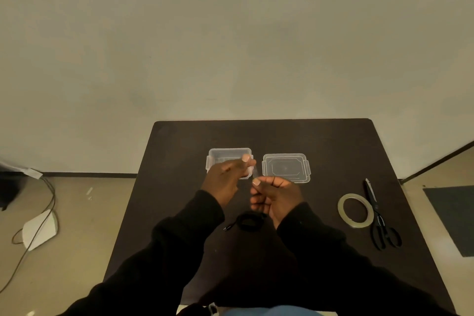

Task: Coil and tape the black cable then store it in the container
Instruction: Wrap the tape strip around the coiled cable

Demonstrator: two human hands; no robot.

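Hands stretch tape strip above cable

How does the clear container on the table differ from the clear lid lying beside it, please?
The container is deeper, with raised walls, while the lid lies flat and shallow. The container sits farther left and is partly hidden by the left hand; the lid is in nearly full view, only its near edge met by the right hand. Both are clear plastic, roughly rectangular, with side tabs, and rest on the dark table.

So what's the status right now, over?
Left hand and right hand stretch a clear tape strip. Black cable coiled on table. Container open, nothing in the way.
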